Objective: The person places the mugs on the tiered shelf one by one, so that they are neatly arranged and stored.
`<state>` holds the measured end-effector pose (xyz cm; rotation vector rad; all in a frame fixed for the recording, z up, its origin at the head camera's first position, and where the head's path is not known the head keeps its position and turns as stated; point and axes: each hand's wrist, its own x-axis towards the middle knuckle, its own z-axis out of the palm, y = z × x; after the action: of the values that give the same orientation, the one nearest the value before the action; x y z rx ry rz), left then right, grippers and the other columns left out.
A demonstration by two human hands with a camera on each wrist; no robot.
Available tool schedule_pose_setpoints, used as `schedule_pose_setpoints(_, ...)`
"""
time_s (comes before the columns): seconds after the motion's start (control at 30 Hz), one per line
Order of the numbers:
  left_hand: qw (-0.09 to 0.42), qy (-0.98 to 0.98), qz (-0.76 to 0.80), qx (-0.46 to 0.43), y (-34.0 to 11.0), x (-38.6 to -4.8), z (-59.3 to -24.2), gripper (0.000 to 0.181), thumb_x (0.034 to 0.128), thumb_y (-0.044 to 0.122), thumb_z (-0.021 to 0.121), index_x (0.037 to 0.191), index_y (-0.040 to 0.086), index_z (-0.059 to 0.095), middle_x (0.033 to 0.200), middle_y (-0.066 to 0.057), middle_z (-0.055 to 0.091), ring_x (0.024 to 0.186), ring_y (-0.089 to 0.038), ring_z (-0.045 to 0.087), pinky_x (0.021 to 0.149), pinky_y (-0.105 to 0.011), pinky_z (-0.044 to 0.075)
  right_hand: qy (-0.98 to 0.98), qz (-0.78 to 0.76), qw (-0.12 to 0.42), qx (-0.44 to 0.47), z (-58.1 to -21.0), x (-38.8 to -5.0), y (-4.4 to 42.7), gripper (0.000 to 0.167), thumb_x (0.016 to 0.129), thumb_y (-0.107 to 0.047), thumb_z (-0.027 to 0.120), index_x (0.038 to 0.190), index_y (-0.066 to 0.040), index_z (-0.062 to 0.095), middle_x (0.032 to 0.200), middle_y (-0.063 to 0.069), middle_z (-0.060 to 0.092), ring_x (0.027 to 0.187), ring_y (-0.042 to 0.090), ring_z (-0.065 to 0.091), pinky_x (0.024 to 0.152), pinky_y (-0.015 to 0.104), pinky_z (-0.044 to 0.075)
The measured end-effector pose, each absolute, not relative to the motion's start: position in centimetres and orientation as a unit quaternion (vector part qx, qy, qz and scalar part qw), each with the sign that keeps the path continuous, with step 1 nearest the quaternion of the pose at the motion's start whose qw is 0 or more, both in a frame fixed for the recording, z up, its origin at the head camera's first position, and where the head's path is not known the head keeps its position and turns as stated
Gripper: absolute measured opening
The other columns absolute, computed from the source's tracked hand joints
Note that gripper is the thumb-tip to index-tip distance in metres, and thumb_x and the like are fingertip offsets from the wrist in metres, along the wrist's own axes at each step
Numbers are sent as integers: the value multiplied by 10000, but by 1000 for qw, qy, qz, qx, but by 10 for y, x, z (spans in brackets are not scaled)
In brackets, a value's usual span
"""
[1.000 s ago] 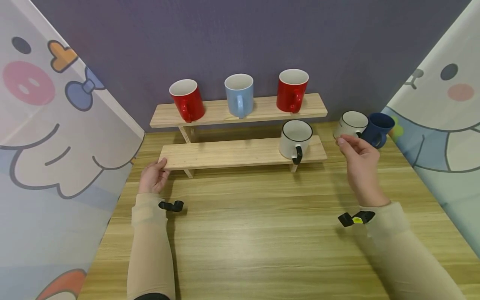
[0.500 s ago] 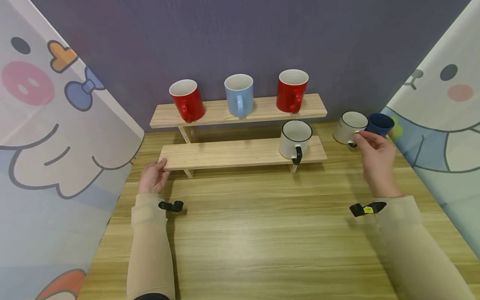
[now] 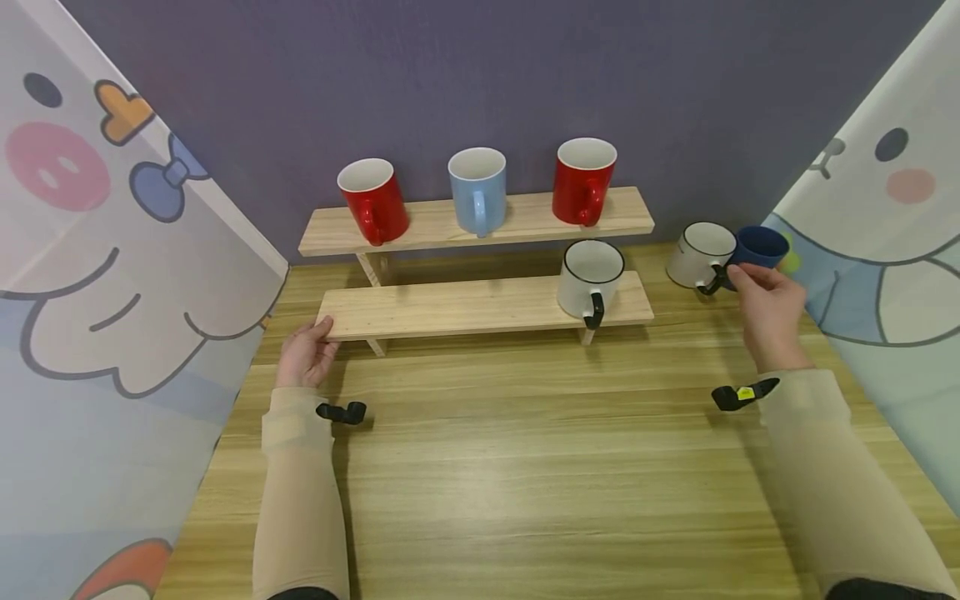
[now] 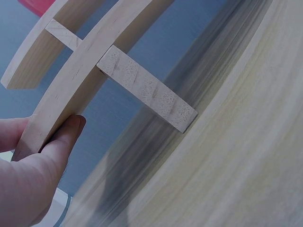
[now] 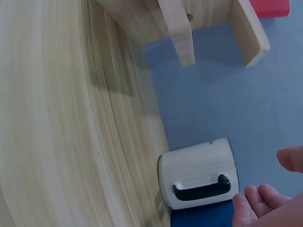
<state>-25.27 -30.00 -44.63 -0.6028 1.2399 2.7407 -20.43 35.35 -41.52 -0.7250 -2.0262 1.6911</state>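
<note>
My left hand [image 3: 306, 354] pinches the left end of the lower board of a two-tier wooden shelf [image 3: 442, 308], thumb on one face and fingers on the other. On the right, my right hand [image 3: 772, 317] is beside the black handle of a white mug [image 3: 697, 257] and in front of a dark blue mug [image 3: 762, 247]. In the right wrist view, its thumb and fingers [image 5: 242, 208] are apart, with nothing between them. The white mug's handle shows whole there. The blue mug's lower part is hidden behind my hand in the head view.
A red mug [image 3: 375, 204], a light blue mug [image 3: 478, 192] and another red mug [image 3: 585, 183] stand on the upper board. A black-rimmed white mug [image 3: 591, 279] stands at the lower board's right. A dark wall [image 3: 480, 75] rises behind the wooden table [image 3: 525, 467].
My right hand has moved right, from in front of the white mug to just past its handle, near the dark blue mug. My left hand stays on the shelf.
</note>
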Motion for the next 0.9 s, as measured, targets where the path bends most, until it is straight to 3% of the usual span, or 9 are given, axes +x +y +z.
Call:
schedule_pose_setpoints(0.17,35,406,892,-196,-300,-253,-446,649,1040,18,563,1593,-5,224,1224,-117,529,1021,-156,650,959,-225,512,-778,555,146,-255,-421,-211,362,427,975,-494,648,1224,-147,652,1114,-81,509,987,60,445,803,226,419)
schedule_pose_setpoints(0.4,36,409,890,-198,-300,-253,-446,637,1041,15,565,1584,-12,234,1202,-115,530,995,-158,650,953,-219,515,-810,526,96,-240,-428,-220,367,750,983,-582,568,1445,8,543,1233,25,532,1134,190,471,941,361,433)
schedule_pose_setpoints(0.57,39,407,891,-197,-300,-253,-447,644,1039,16,569,1586,-8,231,1192,-115,533,988,-158,651,947,-216,518,-824,509,78,-235,-432,-229,372,775,1010,-569,510,1443,74,511,1268,126,531,1029,166,497,871,324,459)
schedule_pose_setpoints(0.63,38,404,892,-198,-300,-254,-447,654,1036,16,575,1590,-3,228,1192,-115,533,990,-158,649,943,-215,521,-816,522,82,-232,-433,-234,373,711,1025,-519,517,1384,93,565,1214,105,558,979,143,498,812,267,463)
schedule_pose_setpoints(0.77,39,401,894,-196,-301,-254,-446,655,1034,18,581,1588,2,232,1186,-113,529,987,-156,639,936,-211,525,-780,583,84,-214,-434,-241,373,385,1053,-376,558,1043,-60,777,960,-55,645,931,134,530,721,176,476)
schedule_pose_setpoints(0.83,39,399,895,-196,-301,-253,-446,647,1033,17,580,1582,3,238,1177,-113,534,981,-158,641,933,-213,527,-758,616,87,-199,-435,-243,372,339,1063,-297,566,861,-127,779,835,-104,664,894,114,563,707,159,489)
schedule_pose_setpoints(0.9,39,398,895,-194,-301,-253,-447,638,1033,16,579,1573,-2,240,1169,-115,536,977,-159,641,934,-212,526,-744,636,87,-187,-436,-245,372,359,1071,-246,560,785,-159,759,773,-110,672,851,84,591,691,145,494)
